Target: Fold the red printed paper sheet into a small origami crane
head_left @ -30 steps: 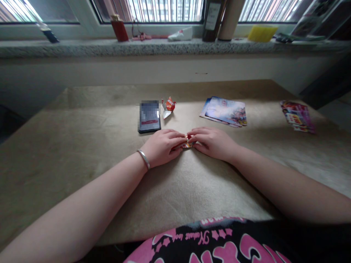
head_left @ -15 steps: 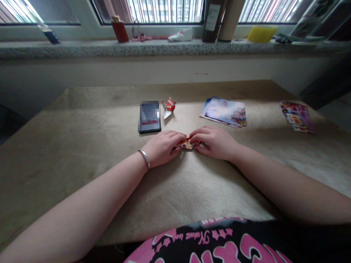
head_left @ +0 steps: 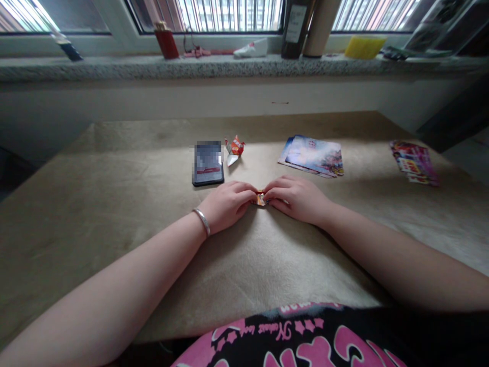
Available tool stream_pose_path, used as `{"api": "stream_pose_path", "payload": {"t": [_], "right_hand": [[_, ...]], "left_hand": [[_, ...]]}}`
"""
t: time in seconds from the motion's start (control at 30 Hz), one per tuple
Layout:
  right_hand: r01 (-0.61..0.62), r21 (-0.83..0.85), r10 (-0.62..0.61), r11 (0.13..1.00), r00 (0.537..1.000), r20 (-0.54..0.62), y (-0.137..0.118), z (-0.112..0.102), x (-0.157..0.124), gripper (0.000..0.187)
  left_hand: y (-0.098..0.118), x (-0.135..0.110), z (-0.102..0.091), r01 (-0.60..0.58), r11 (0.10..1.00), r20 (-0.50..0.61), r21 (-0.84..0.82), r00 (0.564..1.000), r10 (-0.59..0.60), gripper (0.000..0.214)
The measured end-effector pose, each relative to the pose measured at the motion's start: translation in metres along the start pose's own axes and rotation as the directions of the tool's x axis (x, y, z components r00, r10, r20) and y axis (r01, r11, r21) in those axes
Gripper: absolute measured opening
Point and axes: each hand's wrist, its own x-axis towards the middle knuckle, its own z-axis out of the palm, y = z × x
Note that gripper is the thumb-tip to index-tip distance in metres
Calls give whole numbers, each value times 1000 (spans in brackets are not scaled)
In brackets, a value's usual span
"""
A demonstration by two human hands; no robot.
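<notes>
Paper (head_left: 261, 199) crosswise between both hands, mostly hidden

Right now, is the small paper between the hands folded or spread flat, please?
Folded: the small paper shows only as a tiny bunched piece pinched between left hand and right hand.

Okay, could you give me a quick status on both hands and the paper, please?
Left hand and right hand both pinching small folded paper on the table. Phone just beyond, clear of hands.
</notes>
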Motion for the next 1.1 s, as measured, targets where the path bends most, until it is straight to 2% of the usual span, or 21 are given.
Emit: {"api": "stream_pose_path", "payload": {"t": [0.3, 0.6, 0.8, 1.1], "right_hand": [[50, -35, -49, 998, 998, 24, -2, -2, 2, 21], [30, -209, -9, 978, 995, 101, -15, -3, 7, 27], [25, -205, -6, 978, 996, 91, -16, -3, 7, 24], [-40, -102, 44, 994, 998, 39, -14, 3, 7, 24]], "left_hand": [[5, 0, 0, 12, 998, 0, 67, 1000, -12, 17], [11, 6, 1, 12, 958, 29, 287, 999, -21, 27], [15, 6, 2, -10, 931, 35, 364, 999, -4, 26], [12, 6, 4, -2, 952, 9, 307, 1000, -1, 21]]}}
